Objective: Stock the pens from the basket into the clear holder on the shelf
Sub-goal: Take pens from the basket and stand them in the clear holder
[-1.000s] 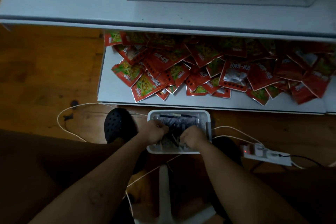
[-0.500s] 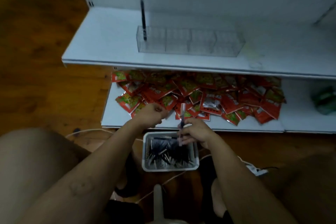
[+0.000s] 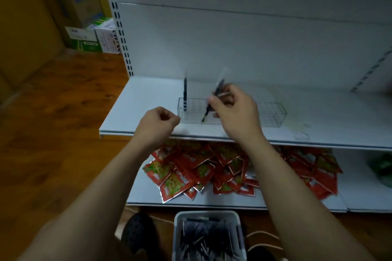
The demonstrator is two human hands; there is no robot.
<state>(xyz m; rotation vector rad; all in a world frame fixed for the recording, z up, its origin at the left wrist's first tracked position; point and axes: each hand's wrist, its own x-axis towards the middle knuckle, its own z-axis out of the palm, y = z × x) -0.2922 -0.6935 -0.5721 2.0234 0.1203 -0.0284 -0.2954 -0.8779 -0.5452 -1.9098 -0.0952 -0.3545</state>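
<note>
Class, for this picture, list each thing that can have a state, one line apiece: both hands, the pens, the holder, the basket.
Clear holder, standing on the shelf, mostly unfilled.
Standing pen, upright in the holder's left end.
Held pen, tilted, tip down in the holder.
Right hand, pinching the held pen.
Left hand, fingers curled, nothing visible in it.
Basket, loaded with pens.

Light: dim, cool, brightest on white shelf (image 3: pixel 148 99) | Shadows: soft, deep toward basket (image 3: pixel 206 214) at bottom | Blur: motion smear on held pen (image 3: pixel 216 93), packets (image 3: pixel 191 167) soft at right | Edges: wide-angle bowing, shelf lip curved
</note>
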